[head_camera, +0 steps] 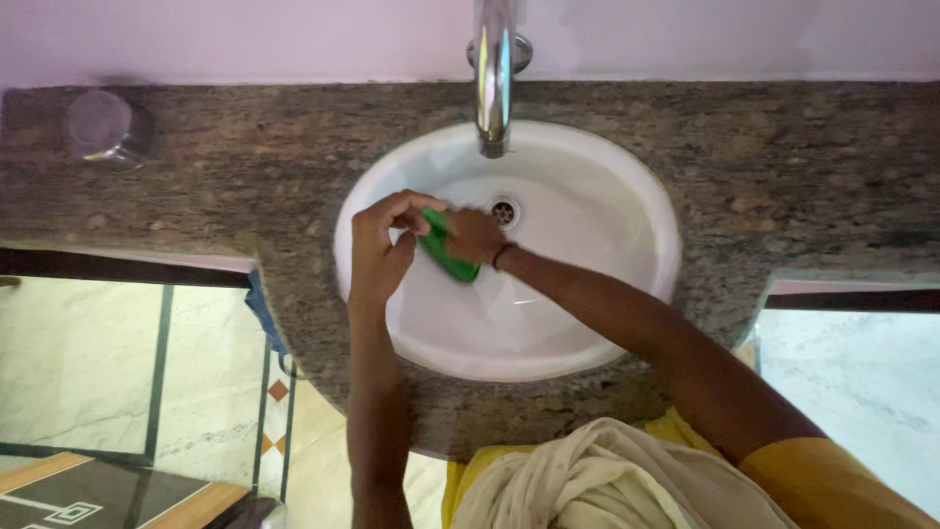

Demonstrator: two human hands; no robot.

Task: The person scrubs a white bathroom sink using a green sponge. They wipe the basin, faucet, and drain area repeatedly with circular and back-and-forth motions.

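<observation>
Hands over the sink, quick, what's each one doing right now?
Left hand: fingers curled, pinching one end of the green scrub pad.
Right hand: closed on the same green scrub pad, inside the white sink.

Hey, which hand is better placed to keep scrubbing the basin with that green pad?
Probably the right hand: it presses the green pad against the white sink beside the drain. The left hand only touches the pad's upper edge.

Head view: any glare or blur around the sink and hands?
Head view: soft, even light; bright glare streaks on the tap; the sink is bright but keeps detail; left hand, right hand and the green pad slightly soft; the glass at far left is blurred.
</observation>
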